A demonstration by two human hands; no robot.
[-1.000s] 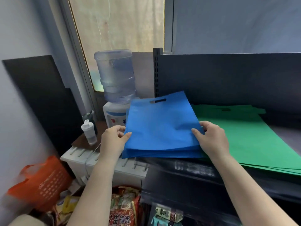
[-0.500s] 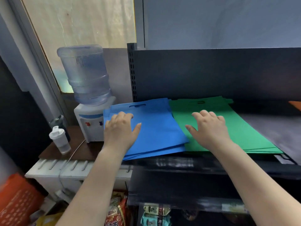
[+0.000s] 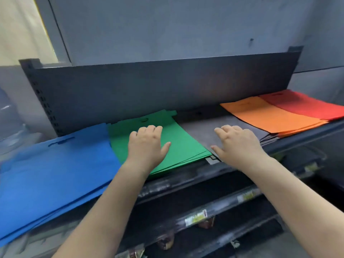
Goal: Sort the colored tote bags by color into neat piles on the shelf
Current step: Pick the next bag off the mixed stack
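The left hand [image 3: 147,144] lies flat on the green tote bag pile [image 3: 186,144], fingers straight and together, thumb spread toward 3 o'clock, gripping nothing. The right hand [image 3: 236,143] is likewise released, its fingers extended over the dark grey tote bag pile [image 3: 202,131]; whether the palm presses down or hovers just above cannot be told. The two hands are apart, with the near right corner of the green pile between them.

The green pile sits near the middle of the shelf [image 3: 186,185], its cut-out handles pointing to 12 o'clock against the shelf's dark back panel [image 3: 149,86]. At its 9 o'clock, touching edge to edge, lies the blue tote bag pile [image 3: 55,168], which overhangs the shelf's front lip. At the green pile's 3 o'clock is the grey pile, and past that, toward 2 o'clock, the orange tote bag pile [image 3: 264,114] overlaps the grey one's far side. The red tote bag pile [image 3: 305,105] lies at the far right, its edge lapping the orange.

Below, at 6 o'clock, lower shelf rails carry blurred price labels [image 3: 196,217].
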